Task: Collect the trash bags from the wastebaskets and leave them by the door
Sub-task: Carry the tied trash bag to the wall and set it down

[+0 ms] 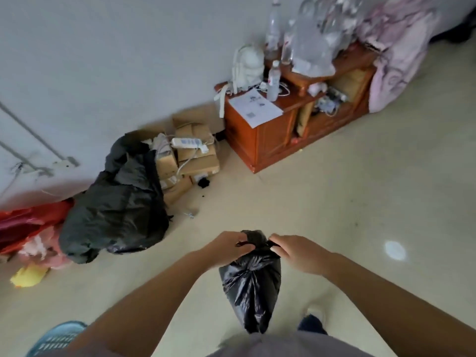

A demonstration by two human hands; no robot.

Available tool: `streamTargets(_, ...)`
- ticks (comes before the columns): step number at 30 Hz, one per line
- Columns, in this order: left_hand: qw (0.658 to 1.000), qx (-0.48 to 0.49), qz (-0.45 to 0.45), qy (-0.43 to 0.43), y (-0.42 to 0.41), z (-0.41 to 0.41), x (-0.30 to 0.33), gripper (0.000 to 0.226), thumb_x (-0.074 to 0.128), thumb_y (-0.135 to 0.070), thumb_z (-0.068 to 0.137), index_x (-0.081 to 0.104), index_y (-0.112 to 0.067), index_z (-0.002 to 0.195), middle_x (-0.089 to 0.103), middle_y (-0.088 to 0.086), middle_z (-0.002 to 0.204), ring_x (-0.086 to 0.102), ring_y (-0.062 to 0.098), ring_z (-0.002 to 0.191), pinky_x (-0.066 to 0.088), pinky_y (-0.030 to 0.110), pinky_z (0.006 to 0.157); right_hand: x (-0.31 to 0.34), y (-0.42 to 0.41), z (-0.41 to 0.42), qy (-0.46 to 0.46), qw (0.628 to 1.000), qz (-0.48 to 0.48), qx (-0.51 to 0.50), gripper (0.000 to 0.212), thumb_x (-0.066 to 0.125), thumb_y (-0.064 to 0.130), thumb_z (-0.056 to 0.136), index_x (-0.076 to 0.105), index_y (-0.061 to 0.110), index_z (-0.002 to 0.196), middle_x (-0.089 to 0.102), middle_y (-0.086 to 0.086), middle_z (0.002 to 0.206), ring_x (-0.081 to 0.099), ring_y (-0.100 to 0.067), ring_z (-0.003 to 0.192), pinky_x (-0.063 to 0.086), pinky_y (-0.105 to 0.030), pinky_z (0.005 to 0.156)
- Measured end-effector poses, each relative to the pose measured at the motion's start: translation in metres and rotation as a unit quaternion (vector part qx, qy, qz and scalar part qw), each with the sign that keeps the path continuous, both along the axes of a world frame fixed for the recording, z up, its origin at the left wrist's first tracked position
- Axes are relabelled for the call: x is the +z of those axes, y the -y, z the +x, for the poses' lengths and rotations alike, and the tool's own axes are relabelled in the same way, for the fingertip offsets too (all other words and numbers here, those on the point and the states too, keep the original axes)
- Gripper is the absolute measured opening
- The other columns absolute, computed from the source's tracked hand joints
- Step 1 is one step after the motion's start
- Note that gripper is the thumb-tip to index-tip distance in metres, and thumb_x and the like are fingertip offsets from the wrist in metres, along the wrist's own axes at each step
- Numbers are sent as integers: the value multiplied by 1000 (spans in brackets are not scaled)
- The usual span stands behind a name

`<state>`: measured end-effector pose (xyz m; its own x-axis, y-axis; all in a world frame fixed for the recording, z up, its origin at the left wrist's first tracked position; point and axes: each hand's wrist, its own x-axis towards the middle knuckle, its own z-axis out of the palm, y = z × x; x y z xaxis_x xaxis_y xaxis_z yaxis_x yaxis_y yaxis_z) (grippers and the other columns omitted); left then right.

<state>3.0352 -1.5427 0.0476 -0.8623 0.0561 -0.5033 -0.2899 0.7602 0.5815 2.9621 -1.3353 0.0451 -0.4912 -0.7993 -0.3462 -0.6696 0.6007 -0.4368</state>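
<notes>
Bare floor (322, 202) lay open ahead and to my right; clutter lined the wall. Both my arms reached forward, nearly straight. My left hand (226, 249) and right hand (298, 253) each pinched the gathered neck of a small black trash bag (251, 282), which hung above the floor.

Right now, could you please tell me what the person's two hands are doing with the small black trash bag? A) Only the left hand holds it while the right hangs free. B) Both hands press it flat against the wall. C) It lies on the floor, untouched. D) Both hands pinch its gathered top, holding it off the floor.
D: the left hand and right hand each pinch the bunched neck of the small black trash bag, which hangs between them above the floor.
</notes>
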Motion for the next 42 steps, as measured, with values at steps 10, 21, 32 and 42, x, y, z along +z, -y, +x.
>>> streamTargets(10, 969, -232, -64, -48, -197, -189, 7, 28, 42, -35, 97, 56, -10, 95, 63, 7, 91, 55, 21, 83, 41, 33, 73, 10, -207, -120, -27, 988, 29, -150, 22, 30, 24, 102, 45, 10, 111, 48, -3, 86, 47, -22, 76, 35, -33, 68)
streamTargets(21, 931, -344, -86, -86, -374, -408, 19, 27, 38, -36, 99, 47, -15, 84, 53, 3, 81, 49, 23, 76, 38, 34, 68, 29, -374, -296, -52, 964, 56, -254, 21, 28, 22, 103, 44, 10, 109, 45, -1, 90, 44, -19, 78, 35, -29, 70)
streamTargets(32, 882, -450, -62, -123, -468, -672, 27, 26, 39, -33, 99, 45, -15, 81, 49, 1, 77, 46, 21, 71, 35, 31, 65, 37, -459, -518, -41, 927, 51, -370, 16, 30, 23, 102, 34, 18, 87, 48, 0, 83, 48, -22, 74, 37, -33, 68)
streamTargets(42, 871, -461, -55, -160, -598, -911, 30, 25, 43, -28, 98, 46, -13, 78, 50, 3, 76, 46, 21, 72, 33, 30, 65, 40, -583, -741, -42, 918, 37, -393, 15, 29, 24, 103, 35, 17, 91, 47, -2, 87, 46, -22, 76, 33, -31, 68)
